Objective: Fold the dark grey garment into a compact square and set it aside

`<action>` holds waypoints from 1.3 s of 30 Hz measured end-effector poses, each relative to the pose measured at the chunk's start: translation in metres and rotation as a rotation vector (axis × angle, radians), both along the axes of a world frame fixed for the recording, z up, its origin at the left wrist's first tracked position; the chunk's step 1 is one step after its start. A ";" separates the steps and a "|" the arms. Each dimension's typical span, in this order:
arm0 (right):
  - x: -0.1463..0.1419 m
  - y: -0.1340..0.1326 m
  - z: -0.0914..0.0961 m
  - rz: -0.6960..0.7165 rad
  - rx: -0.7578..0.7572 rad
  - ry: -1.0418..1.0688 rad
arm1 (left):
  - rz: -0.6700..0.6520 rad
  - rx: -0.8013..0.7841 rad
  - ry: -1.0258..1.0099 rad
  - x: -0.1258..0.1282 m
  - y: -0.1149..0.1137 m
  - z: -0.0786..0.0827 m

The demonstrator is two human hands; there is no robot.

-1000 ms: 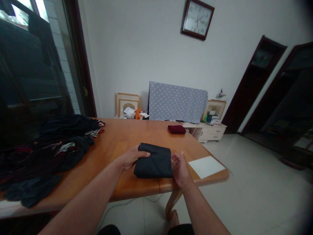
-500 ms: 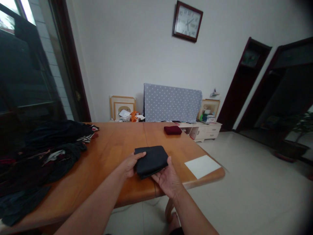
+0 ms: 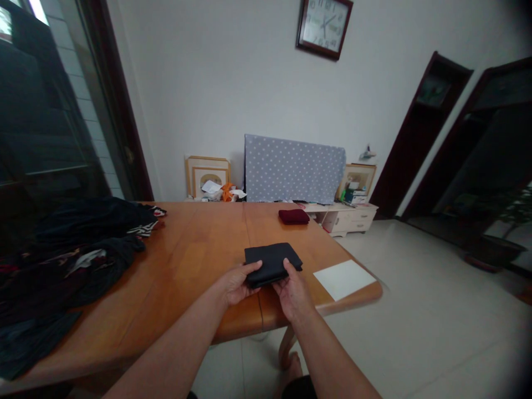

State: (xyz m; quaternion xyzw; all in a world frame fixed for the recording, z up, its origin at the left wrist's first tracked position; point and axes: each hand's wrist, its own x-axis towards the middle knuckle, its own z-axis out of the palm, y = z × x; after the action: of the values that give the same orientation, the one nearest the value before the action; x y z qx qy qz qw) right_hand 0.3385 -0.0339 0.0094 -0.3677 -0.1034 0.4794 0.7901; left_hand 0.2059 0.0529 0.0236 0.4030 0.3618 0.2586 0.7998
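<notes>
A folded black garment [image 3: 272, 260] is lifted a little above the wooden table [image 3: 195, 244]. My left hand [image 3: 238, 283] grips its near left edge with thumb on top. My right hand [image 3: 293, 291] grips its near right edge, thumb over the cloth. Both hands are closed on the garment. A folded dark red cloth [image 3: 293, 216] lies farther back on the table, ahead of the black one.
A heap of dark unfolded clothes [image 3: 70, 249] covers the table's left part. A white sheet [image 3: 344, 279] lies at the table's right corner. Behind stand a dotted covered object [image 3: 293, 169], picture frames and a low white cabinet [image 3: 351, 216]. Tiled floor lies to the right.
Both hands picked the folded black garment up from the table and moved it forward and to the right; the right hand went from flat against its side to gripping it.
</notes>
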 end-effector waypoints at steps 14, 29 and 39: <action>0.007 0.010 -0.005 0.039 -0.066 0.009 | -0.020 0.244 0.195 0.024 0.014 -0.007; 0.145 0.085 0.026 -0.207 0.072 -0.009 | 0.153 0.740 0.211 0.065 0.054 -0.039; 0.252 0.204 0.034 -0.250 0.088 0.028 | -0.004 1.041 0.638 0.066 0.050 -0.035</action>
State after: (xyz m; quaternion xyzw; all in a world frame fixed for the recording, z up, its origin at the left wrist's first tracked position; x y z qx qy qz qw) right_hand 0.5903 0.1702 0.0430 -0.3359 -0.0668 0.3774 0.8604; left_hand 0.2722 0.1026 -0.0110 0.7992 0.4089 0.2665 0.3507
